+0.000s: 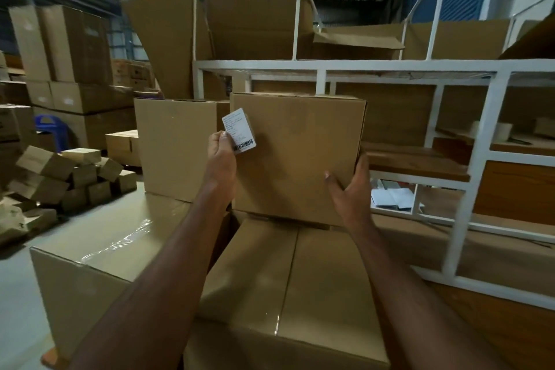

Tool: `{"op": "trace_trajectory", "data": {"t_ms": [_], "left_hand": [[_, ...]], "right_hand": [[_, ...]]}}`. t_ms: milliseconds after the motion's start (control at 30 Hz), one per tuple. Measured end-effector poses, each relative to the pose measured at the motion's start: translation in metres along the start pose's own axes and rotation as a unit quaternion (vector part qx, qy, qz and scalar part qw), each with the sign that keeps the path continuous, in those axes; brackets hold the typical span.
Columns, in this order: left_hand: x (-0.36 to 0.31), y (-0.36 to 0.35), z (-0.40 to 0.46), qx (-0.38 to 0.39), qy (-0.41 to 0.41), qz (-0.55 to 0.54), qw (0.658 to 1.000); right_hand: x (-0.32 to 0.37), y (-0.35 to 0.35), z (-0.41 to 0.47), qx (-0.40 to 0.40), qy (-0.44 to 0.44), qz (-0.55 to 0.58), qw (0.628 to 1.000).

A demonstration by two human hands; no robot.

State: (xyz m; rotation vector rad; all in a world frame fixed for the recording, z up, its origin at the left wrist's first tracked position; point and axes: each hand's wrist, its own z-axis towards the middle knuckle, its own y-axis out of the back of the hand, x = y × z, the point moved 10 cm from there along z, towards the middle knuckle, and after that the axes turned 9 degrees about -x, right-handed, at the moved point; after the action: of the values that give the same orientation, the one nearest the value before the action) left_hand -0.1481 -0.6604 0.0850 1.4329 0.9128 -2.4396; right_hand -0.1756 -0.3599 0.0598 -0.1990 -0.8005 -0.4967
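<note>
A closed brown cardboard box [295, 153] stands in front of me on top of a larger taped box [288, 285]. My left hand [220, 156] pinches a white barcode label [239, 131] and holds it against the upper left of the box's front face. My right hand [350, 183] grips the box's lower right corner, thumb on the front face and fingers round the side.
Another box [174, 147] stands to the left on a taped carton [99, 252]. A white metal rack [468, 135] with wooden shelves rises on the right. Flattened cartons [240, 21] lean behind. Small boxes [69, 177] are piled on the floor at left.
</note>
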Motion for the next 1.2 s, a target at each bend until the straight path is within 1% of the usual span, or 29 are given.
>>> {"op": "trace_trajectory", "data": {"t_ms": [167,367,467,567,633,667,700,767,867,933,1067,1200], "left_hand": [[0.03,0.005,0.009,-0.001,0.032,0.007,0.999],[0.036,0.003,0.015,-0.008,0.016,0.031,0.999],[0.032,0.002,0.009,-0.012,0.012,0.069,0.997],[0.016,0.002,-0.013,-0.019,-0.022,0.117,0.993],[0.003,0.001,-0.035,-0.024,-0.056,0.131,0.99],[-0.002,0.001,-0.047,-0.026,-0.066,0.129,0.989],[-0.004,0.001,-0.059,-0.027,-0.068,0.121,0.99],[0.0,0.0,-0.086,-0.02,-0.052,0.107,0.993],[0.006,0.0,-0.13,-0.009,-0.026,0.103,0.994],[0.009,0.004,-0.156,-0.021,-0.008,0.092,0.995],[0.009,0.025,-0.203,-0.058,0.014,0.086,0.995],[-0.004,0.071,-0.247,-0.121,0.014,0.09,0.988]], "right_hand": [[-0.019,-0.011,-0.003,0.032,-0.025,-0.024,0.999],[-0.022,-0.015,-0.004,0.041,-0.014,-0.03,0.999],[-0.016,-0.013,-0.005,0.05,0.007,-0.051,0.997],[0.002,0.004,-0.014,0.02,0.041,-0.134,0.99],[0.028,0.018,-0.025,-0.008,0.113,-0.158,0.981],[0.04,0.023,-0.032,-0.008,0.141,-0.154,0.978],[0.047,0.026,-0.039,0.006,0.154,-0.139,0.978],[0.055,0.028,-0.054,0.062,0.148,-0.092,0.983],[0.067,0.025,-0.083,0.17,0.098,-0.006,0.981],[0.072,0.026,-0.105,0.224,0.062,0.039,0.972],[0.074,0.035,-0.136,0.256,0.003,0.093,0.962],[0.079,0.034,-0.177,0.3,-0.039,0.135,0.943]]}}
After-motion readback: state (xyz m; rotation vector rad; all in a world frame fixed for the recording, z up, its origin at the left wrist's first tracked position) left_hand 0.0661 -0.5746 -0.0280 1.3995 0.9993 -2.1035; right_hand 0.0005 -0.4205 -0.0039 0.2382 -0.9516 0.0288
